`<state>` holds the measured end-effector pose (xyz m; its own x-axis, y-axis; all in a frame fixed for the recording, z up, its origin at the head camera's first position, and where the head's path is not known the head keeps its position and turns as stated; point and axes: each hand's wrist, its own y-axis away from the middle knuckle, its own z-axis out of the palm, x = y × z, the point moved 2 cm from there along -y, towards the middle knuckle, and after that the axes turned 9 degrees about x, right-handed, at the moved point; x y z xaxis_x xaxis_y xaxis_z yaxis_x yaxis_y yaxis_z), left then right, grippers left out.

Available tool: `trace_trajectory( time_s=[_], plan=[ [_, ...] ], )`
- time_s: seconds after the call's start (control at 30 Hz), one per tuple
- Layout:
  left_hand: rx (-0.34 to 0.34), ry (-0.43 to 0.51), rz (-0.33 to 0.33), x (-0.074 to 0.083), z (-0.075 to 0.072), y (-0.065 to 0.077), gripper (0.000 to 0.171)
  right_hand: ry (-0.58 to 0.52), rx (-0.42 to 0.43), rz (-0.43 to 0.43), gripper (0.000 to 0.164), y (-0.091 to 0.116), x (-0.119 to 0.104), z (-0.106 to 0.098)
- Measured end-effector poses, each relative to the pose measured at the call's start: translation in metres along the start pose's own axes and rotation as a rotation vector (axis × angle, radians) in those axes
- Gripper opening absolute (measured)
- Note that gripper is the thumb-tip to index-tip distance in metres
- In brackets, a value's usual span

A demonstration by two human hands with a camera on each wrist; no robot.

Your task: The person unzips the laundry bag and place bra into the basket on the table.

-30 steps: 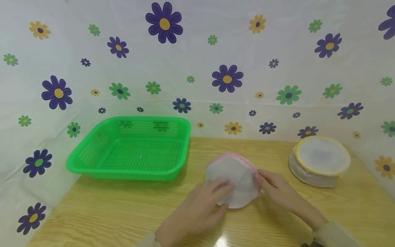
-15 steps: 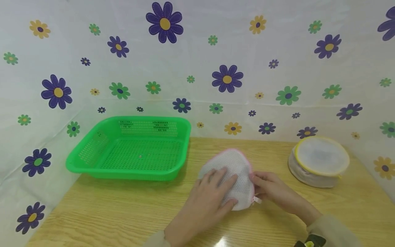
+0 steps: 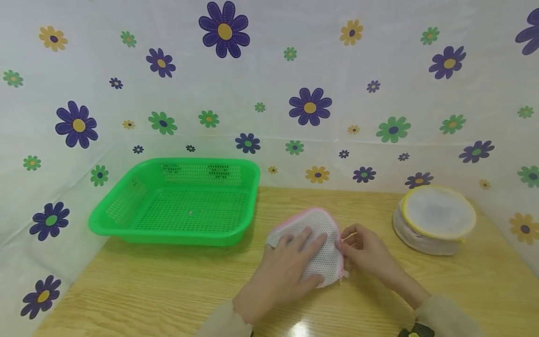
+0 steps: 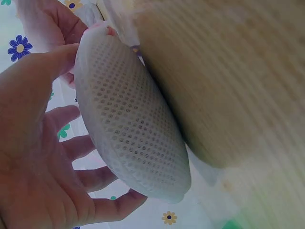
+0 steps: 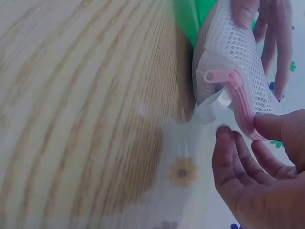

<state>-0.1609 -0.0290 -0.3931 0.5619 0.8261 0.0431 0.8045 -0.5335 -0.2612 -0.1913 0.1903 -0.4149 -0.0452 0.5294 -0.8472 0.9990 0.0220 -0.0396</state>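
A white mesh laundry bag (image 3: pixel 326 252) with a pink zipped edge lies on the table in front of me, plump in both wrist views. Spread across its top is my left hand (image 3: pixel 284 262), its fingers touching the mesh (image 4: pixel 136 119). My right hand (image 3: pixel 370 255) pinches the pink edge on the bag's right side. In the right wrist view the thumb presses on the zipper (image 5: pixel 244 112). The pink zipper pull (image 5: pixel 217 76) sits at the near end of the zip, beside a white fabric tab (image 5: pixel 214 107). Whatever is inside the bag is hidden.
A green plastic basket (image 3: pixel 168 238) with perforated walls stands at the back left. At the back right is a round pale fabric bag (image 3: pixel 438 213) with yellow trim. A flower-printed sheet (image 3: pixel 269 75) hangs behind the wooden table (image 3: pixel 139 290).
The bag has turned and shifted slightly left, bringing its zipper end and tab into view. My left hand has moved further onto it; my right hand has followed its edge leftward.
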Motion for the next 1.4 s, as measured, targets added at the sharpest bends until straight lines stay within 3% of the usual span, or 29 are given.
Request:
trace_trajectory(
  time_s=[0.13,0.3,0.47,0.67,0.8,0.9,1.03,1.17,1.4],
  plan=[
    [-0.044,-0.004,-0.010,-0.001,0.003,-0.005,0.073,0.150,0.101,-0.104,0.027,0.001,-0.004,-0.001],
    [-0.114,0.018,-0.026,-0.002,0.003,-0.013,0.071,0.203,0.141,-0.171,0.016,0.007,-0.008,-0.004],
    [-0.177,0.070,-0.059,-0.005,0.002,-0.019,0.072,0.211,0.029,-0.287,0.009,0.017,-0.008,-0.009],
    [-0.183,0.102,-0.060,-0.006,0.002,-0.021,0.074,0.233,-0.146,-0.395,0.010,0.028,-0.004,-0.011],
    [-0.205,0.125,-0.079,-0.007,0.001,-0.022,0.074,0.321,-0.142,-0.545,0.014,0.031,-0.003,-0.006],
    [-0.215,0.136,-0.088,-0.007,0.001,-0.023,0.075,0.353,-0.124,-0.608,0.011,0.032,-0.003,-0.002],
    [-0.208,0.136,-0.083,-0.007,0.001,-0.023,0.075,0.371,-0.097,-0.647,0.007,0.033,-0.002,0.000],
    [-0.205,0.120,-0.075,-0.007,0.001,-0.022,0.075,0.382,-0.083,-0.682,0.012,0.035,-0.004,0.000],
    [-0.194,0.105,-0.068,-0.006,0.002,-0.021,0.075,0.407,-0.107,-0.659,0.016,0.036,-0.007,0.001]
  ],
)
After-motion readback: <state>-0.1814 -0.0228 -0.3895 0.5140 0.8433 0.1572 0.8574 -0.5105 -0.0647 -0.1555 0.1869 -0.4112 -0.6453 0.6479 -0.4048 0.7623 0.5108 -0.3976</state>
